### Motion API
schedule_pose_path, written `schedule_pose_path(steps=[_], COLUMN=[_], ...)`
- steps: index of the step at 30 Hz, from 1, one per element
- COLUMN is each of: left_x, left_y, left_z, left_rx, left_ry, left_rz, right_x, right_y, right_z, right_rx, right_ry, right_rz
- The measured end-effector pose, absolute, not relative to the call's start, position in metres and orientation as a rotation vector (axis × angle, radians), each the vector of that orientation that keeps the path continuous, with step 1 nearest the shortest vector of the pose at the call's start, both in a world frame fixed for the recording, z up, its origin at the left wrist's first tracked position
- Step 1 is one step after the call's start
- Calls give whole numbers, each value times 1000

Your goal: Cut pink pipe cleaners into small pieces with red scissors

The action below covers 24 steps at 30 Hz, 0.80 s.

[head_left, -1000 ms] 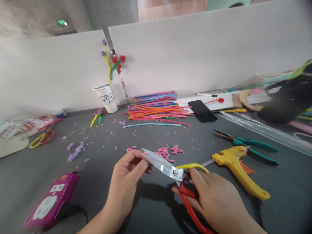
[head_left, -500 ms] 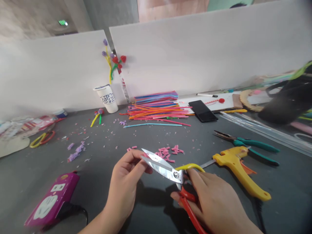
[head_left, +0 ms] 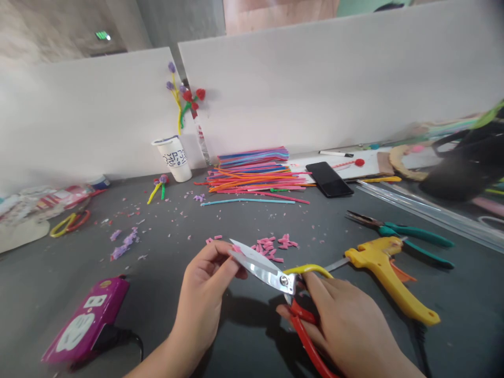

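My left hand (head_left: 207,291) pinches a short piece of pink pipe cleaner (head_left: 237,249) between thumb and fingers; most of it is hidden by the fingers. In my right hand (head_left: 346,315) is a pair of scissors (head_left: 262,268) with one yellow and one red handle. The blades are parted, their tips at the left fingertips with the pink piece between them. Just beyond the blades lies a scatter of short cut pink pieces (head_left: 268,247). Bundled pipe cleaners (head_left: 255,177) in several colours lie farther back.
A yellow glue gun (head_left: 394,275) and green-handled pliers (head_left: 417,233) lie at right, a black phone (head_left: 329,179) behind. At left are a purple power strip (head_left: 88,320), purple fluff (head_left: 125,244) and other scissors (head_left: 70,223). A paper cup (head_left: 173,158) stands by the white partition (head_left: 315,89).
The scissor blades have drawn slightly closer together at the pink piece. Both hands stay nearly in place, and the whole view has shifted a little.
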State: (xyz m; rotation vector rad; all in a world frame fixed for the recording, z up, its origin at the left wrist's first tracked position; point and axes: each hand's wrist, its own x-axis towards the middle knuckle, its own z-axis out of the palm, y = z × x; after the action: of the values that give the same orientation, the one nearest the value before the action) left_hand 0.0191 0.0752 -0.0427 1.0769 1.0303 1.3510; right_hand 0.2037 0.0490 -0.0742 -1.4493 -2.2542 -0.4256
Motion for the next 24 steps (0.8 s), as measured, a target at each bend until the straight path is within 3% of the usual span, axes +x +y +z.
schedule_pose_path(steps=[24], left_x=[19], left_y=[77], left_z=[-41], left_rx=[1099], left_ry=[1088], left_rz=[1340], right_x=[204], right_y=[49], right_z=[-74], right_rx=[-1438], right_ry=[-2259], right_rz=[-515])
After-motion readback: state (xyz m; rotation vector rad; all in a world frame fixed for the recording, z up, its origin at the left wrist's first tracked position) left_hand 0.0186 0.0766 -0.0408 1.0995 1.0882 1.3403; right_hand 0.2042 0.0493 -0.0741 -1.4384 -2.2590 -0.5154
